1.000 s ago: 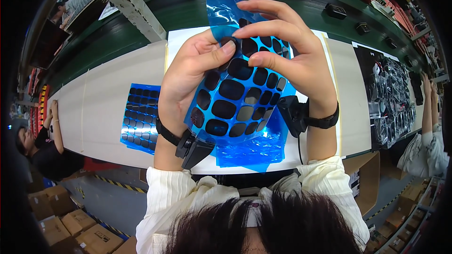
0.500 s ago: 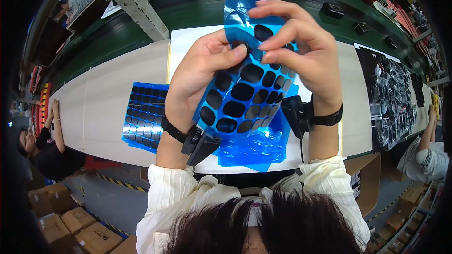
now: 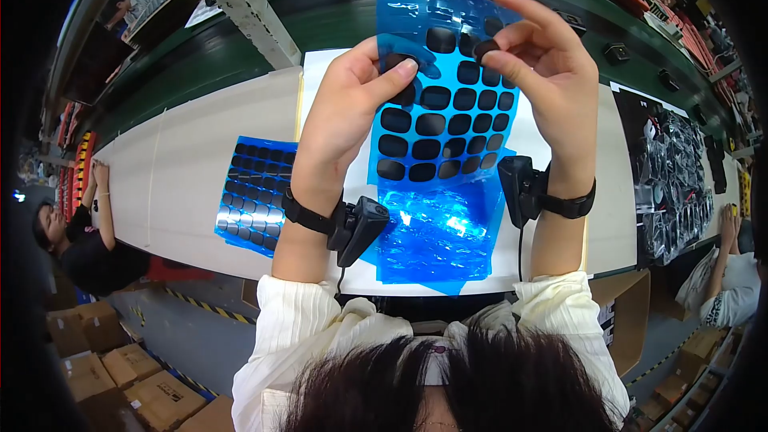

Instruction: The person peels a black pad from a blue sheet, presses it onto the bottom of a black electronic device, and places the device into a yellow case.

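Sleeves (image 3: 296, 308), cream and ribbed, lie nearest; ahead of them, each wrist carries a strapped black device, left (image 3: 362, 232) and right (image 3: 518, 188). Between the forearms, a stack of glossy blue film (image 3: 436, 244) rests on the white board (image 3: 506, 266). Just beyond, the blue film sheet (image 3: 446, 112), bearing rows of rounded black pads, is held up off the board. The left hand (image 3: 344, 104) clamps its upper left edge, thumb on the front face, fingers behind. The right hand (image 3: 560, 84) pinches one black pad (image 3: 484, 51) near the sheet's right edge; one finger extends clear. Whether this pad is fully detached cannot be told.

Step in hand, as judged: separating a pad from its film. Tension the sheet with the left hand, peel slowly at a low angle, and grip the pad by its rim to protect its faces. Pose: forearms roughly parallel, palms turned inward, hands level with each other.

Farther out, a second padded sheet (image 3: 256, 192) lies left, plastic-bagged parts (image 3: 672, 184) lie right, and a green ledge (image 3: 340, 8) runs behind.
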{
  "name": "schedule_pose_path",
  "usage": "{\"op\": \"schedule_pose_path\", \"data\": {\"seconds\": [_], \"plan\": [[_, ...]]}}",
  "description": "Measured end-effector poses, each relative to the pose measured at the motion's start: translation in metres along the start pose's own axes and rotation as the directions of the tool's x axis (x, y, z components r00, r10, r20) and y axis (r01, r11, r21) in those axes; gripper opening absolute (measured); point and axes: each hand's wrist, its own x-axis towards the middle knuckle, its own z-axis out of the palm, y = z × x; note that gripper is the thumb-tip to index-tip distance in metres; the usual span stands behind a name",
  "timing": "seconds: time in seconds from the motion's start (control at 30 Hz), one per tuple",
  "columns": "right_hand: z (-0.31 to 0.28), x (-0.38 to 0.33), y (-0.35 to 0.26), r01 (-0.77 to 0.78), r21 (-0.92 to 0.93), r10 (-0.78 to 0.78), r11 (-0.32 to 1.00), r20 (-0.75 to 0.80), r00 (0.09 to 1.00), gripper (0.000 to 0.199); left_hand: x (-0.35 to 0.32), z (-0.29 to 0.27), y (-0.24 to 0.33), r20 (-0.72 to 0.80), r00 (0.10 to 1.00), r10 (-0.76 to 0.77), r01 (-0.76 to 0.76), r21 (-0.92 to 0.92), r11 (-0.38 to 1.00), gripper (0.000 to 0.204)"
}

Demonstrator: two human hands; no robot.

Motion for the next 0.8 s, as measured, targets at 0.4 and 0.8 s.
{"op": "schedule_pose_path", "data": {"seconds": [0.4, 0.8], "plan": [[-0.003, 0.002, 0.0014, 0.125, -0.133, -0.121, 0.983, 0.037, 0.992, 0.011, -0.0002, 0.0025, 0.0041, 0.015, 1.0, 0.006, -0.006, -0.025, 1.0, 0.019], [0.0052, 0.0027, -0.0008, 0.238, -0.183, -0.224, 0.954, 0.093, 0.97, 0.031, 0.0013, 0.0028, 0.0025, -0.122, 0.992, 0.03, -0.045, -0.124, 0.991, 0.021]]}}
